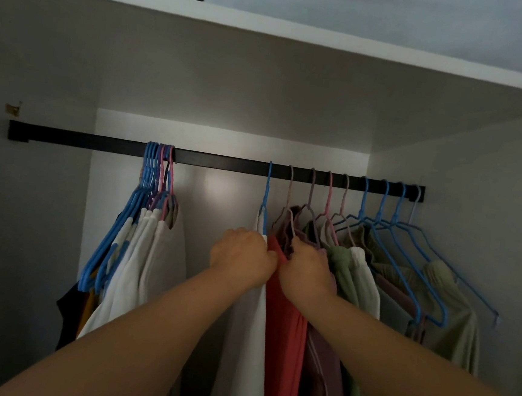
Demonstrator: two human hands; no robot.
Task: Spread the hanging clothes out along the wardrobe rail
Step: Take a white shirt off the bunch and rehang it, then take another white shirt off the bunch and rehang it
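Observation:
A black wardrobe rail runs across the closet. At its left hangs a tight bunch of blue, purple and pink hangers carrying white, dark and yellow clothes. On the right half, several hangers sit spaced apart with white, red, mauve and green garments. My left hand is shut on the white garment under a blue hanger. My right hand grips the red garment and the pale pink hanger beside it. Both hands touch each other.
A white shelf overhead holds folded grey-green and pale blue bedding. The closet's side walls close in at left and right. A bare stretch of rail lies between the left bunch and the blue hanger. Empty blue hangers hang at far right.

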